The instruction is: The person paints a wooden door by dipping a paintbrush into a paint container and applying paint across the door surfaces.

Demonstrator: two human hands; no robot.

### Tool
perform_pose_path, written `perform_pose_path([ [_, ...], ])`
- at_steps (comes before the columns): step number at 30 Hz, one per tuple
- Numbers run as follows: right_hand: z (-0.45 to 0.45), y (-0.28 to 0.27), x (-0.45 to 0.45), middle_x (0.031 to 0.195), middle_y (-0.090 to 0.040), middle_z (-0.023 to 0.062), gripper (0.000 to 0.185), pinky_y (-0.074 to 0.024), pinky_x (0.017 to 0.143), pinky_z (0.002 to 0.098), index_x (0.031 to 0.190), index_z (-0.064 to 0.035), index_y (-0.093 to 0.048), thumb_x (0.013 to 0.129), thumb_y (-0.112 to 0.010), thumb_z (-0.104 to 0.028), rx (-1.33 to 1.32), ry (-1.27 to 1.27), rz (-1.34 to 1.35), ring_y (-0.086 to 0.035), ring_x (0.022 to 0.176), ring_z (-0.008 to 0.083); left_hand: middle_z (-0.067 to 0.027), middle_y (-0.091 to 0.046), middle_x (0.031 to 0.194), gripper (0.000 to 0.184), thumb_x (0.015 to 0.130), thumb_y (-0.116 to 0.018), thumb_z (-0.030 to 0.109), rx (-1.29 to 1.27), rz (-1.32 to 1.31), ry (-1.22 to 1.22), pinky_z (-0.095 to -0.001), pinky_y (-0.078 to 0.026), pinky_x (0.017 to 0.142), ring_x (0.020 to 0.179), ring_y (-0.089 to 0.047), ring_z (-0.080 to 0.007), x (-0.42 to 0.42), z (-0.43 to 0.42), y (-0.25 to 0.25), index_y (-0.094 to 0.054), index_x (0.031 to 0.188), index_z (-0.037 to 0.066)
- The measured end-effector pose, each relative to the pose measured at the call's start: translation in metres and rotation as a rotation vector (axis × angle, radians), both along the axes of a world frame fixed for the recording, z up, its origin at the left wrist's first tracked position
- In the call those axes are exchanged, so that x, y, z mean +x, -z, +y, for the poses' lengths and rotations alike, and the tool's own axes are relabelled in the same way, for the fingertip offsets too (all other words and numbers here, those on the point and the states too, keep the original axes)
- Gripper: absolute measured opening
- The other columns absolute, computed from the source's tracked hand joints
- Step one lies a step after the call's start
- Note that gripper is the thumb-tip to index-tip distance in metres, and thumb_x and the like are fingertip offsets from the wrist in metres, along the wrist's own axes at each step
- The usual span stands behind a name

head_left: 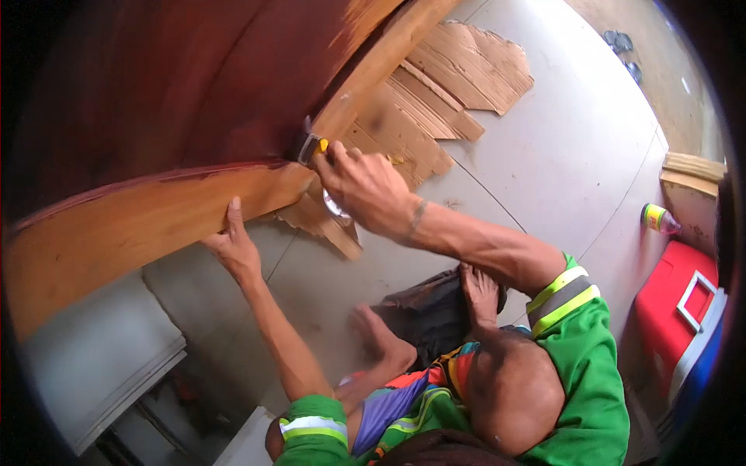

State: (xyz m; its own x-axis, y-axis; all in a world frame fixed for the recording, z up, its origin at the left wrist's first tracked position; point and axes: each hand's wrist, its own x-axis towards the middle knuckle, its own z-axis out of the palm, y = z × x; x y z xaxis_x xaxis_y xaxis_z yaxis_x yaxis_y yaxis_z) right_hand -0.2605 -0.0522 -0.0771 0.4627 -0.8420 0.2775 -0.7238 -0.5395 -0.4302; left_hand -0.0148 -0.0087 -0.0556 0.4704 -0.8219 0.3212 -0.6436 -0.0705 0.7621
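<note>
Head camera view takes in a pale tiled floor (559, 155) on which the person sits, with a large dark red panel (186, 78) at the far left. A lighter wooden frame (155, 206) borders the panel on its near and right sides, meeting at a corner. Torn cardboard (482, 66) lies beyond that corner, and a red cooler (676, 303) stands at the right, near a bottle (657, 217) on its side.

The left hand (233, 247) steadies the near strip of the frame, thumb against its face, the other fingers out of sight behind it. The right hand (365, 186) has its fingers closed around a small tool with a yellow part (322, 145), whose metal end sits at the frame's corner.

Work at this corner appears to be under way: the panel is mostly dark, while the frame is pale, with red marks along its inner edge and a lighter streaked patch at the far end. How much is left cannot be judged, since the panel and frame run out of view.

Blur and the hand hide the tool's exact kind and whether its end touches the wood. A whitish thing (334, 203) below the right hand is also unclear.
</note>
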Motion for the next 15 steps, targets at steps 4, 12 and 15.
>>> perform_pose_path([
  [4, -0.052, 0.04, -0.056, 0.103, -0.063, 0.0126, 0.028, -0.0553, 0.055, 0.0426, 0.117, -0.0111, -0.057, 0.089, -0.06, -0.013, 0.09, 0.102, -0.124, -0.066, 0.071, 0.0339, -0.0224, -0.043, 0.138, 0.074, 0.092, -0.072, 0.019, 0.017, -0.035, -0.008, -0.04, -0.047, 0.102, 0.117, -0.055, -0.029, 0.003, -0.001, 0.0, -0.024, 0.141, -0.007],
  [12, -0.015, 0.062, -0.015, 0.098, -0.065, 0.0173, 0.023, -0.0527, 0.08, 0.0443, 0.106, -0.0069, -0.06, 0.085, -0.066, -0.007, 0.213, 0.387, -0.648, -0.063, 0.092, 0.0397, -0.0228, -0.043, 0.139, 0.076, 0.092, -0.072, 0.017, -0.021, 0.059, 0.009, -0.0412, -0.046, 0.106, 0.121, -0.053, -0.0285, -0.006, -0.003, -0.004, -0.021, 0.143, -0.008],
  [15, 0.012, 0.049, 0.014, 0.104, -0.056, 0.0177, 0.022, -0.0529, 0.077, 0.0495, 0.108, -0.0093, -0.054, 0.088, -0.061, -0.01, 0.42, 0.214, -0.65, -0.062, 0.089, 0.0417, -0.0229, -0.043, 0.139, 0.077, 0.091, -0.073, 0.018, -0.016, 0.049, 0.023, -0.0408, -0.045, 0.106, 0.12, -0.054, -0.0285, -0.006, 0.0, -0.005, -0.021, 0.143, -0.008],
])
